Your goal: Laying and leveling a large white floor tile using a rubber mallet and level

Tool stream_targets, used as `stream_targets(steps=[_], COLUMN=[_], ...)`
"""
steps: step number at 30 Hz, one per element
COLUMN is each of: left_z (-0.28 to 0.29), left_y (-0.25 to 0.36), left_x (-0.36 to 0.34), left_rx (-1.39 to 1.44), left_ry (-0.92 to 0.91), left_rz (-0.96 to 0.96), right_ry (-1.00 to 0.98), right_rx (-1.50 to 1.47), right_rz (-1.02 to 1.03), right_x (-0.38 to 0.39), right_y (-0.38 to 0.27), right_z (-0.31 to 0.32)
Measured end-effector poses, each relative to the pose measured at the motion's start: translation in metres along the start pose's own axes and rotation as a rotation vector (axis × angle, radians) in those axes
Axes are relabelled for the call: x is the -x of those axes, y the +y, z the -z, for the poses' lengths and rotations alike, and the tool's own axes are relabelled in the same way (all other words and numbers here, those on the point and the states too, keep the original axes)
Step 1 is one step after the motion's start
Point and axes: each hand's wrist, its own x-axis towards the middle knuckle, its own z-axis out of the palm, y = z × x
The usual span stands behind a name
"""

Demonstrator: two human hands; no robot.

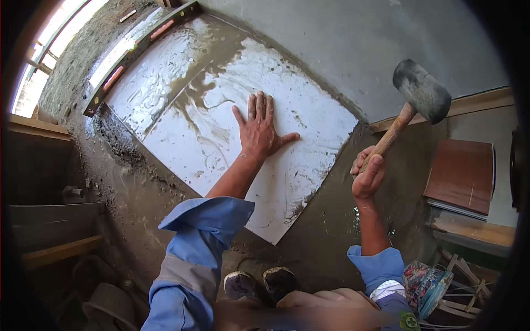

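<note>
My left hand (259, 129) lies flat with spread fingers on a large white floor tile (309, 149) smeared with wet grey mortar. In my right hand (369, 174) is the wooden handle of a rubber mallet (422, 91). Its black head is raised to the right of the tile, apart from it. A second smeared tile (149, 83) lies beyond the first at the left, with a muddy joint between them. Across that tile's far left side rests a long spirit level (141, 47).
Wet mortar (342, 209) surrounds the tile on the near and right sides. A grey wall (353, 38) borders it at the back. Brown-red tiles (461, 176) are stacked at the right, above a colourful container (425, 287). My shoes (280, 281) stand at the near edge; a bucket (110, 303) sits lower left.
</note>
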Motion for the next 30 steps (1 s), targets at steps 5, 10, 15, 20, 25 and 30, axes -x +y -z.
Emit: stream_targets(steps=[5, 10, 15, 20, 25, 30], left_z=[0.005, 0.005, 0.005, 0.01, 0.014, 0.017], left_y=[0.002, -0.009, -0.003, -0.003, -0.029, -0.095], left_x=[-0.003, -0.001, 0.0, -0.005, -0.017, -0.062], left_rx=[0.039, 0.047, 0.08, 0.091, 0.12, -0.024], left_ry=[-0.06, -0.055, -0.051, -0.074, -0.071, 0.11], left_rz=[0.008, 0.029, 0.012, 0.01, -0.06, 0.16], right_ry=[-0.208, -0.091, -0.122, -0.221, -0.186, -0.197], right_rx=[0.827, 0.61, 0.614, 0.766, 0.119, 0.053], right_rz=[-0.049, -0.083, -0.121, -0.025, -0.223, -0.006], right_x=[-0.026, -0.02, -0.014, -0.04, -0.063, -0.063], right_y=[0.07, 0.073, 0.044, 0.058, -0.011, -0.002], right_z=[-0.004, -0.03, -0.029, -0.024, -0.073, -0.11])
